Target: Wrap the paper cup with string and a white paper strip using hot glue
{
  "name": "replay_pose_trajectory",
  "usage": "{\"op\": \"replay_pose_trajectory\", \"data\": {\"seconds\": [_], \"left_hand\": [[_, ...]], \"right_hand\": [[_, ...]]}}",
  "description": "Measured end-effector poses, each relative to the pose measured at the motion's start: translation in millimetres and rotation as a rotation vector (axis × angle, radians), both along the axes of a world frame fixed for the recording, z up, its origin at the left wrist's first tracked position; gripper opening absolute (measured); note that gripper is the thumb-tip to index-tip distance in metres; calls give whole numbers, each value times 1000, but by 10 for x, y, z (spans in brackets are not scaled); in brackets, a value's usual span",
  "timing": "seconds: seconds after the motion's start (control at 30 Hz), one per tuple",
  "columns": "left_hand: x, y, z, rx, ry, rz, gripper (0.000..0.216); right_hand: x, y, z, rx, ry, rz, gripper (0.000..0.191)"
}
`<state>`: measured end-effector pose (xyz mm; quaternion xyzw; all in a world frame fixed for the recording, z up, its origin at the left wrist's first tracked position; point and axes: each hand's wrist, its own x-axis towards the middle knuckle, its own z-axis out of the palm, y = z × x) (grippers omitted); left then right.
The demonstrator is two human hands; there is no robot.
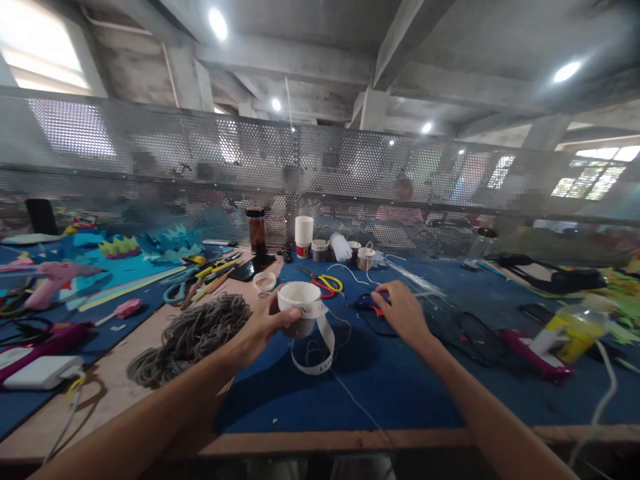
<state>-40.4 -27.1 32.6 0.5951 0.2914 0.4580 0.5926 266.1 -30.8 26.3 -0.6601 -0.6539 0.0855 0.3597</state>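
Note:
My left hand (265, 323) is wrapped round a paper cup (299, 293), its white inside facing up and its lower part covered in grey cord. A white printed ribbon (327, 343) lies round the cup's upper side, and its loose end curls down in a loop. On the blue mat, my right hand (404, 312) has its fingers closed on a blue glue gun (364, 302); part of the gun is hidden under the fingers. Yellow-and-red scissors (330, 285) lie between the hands, beyond the cup. A thin string (357, 403) trails toward the table's front edge.
Grey cord (200, 337) is heaped left of the cup. Behind stand stacked paper cups (303, 233), a dark jar (257, 232) and a phone (253, 267). A yellow bottle (575, 333) stands at right. A perforated metal screen (340, 160) runs across the back, with people beyond.

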Motion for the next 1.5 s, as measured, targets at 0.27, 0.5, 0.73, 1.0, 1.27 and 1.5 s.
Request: {"op": "replay_pose_trajectory", "data": {"seconds": [0.27, 0.5, 0.73, 1.0, 1.27, 1.5], "left_hand": [[30, 17, 13, 104, 85, 58, 55], [19, 65, -51, 91, 76, 66, 53], [24, 49, 1, 78, 128, 45, 53], [19, 23, -48, 6, 23, -33, 56], [34, -11, -11, -22, -31, -131, 58], [25, -1, -32, -35, -57, -149, 57]], "right_hand": [[-826, -272, 176, -97, 539, 642, 43], [-833, -303, 214, -155, 638, 643, 32], [-822, -311, 206, -116, 698, 606, 26], [-794, -324, 273, -77, 679, 538, 23], [-779, -320, 244, -45, 682, 544, 24], [-785, -318, 247, -31, 729, 537, 24]]}}
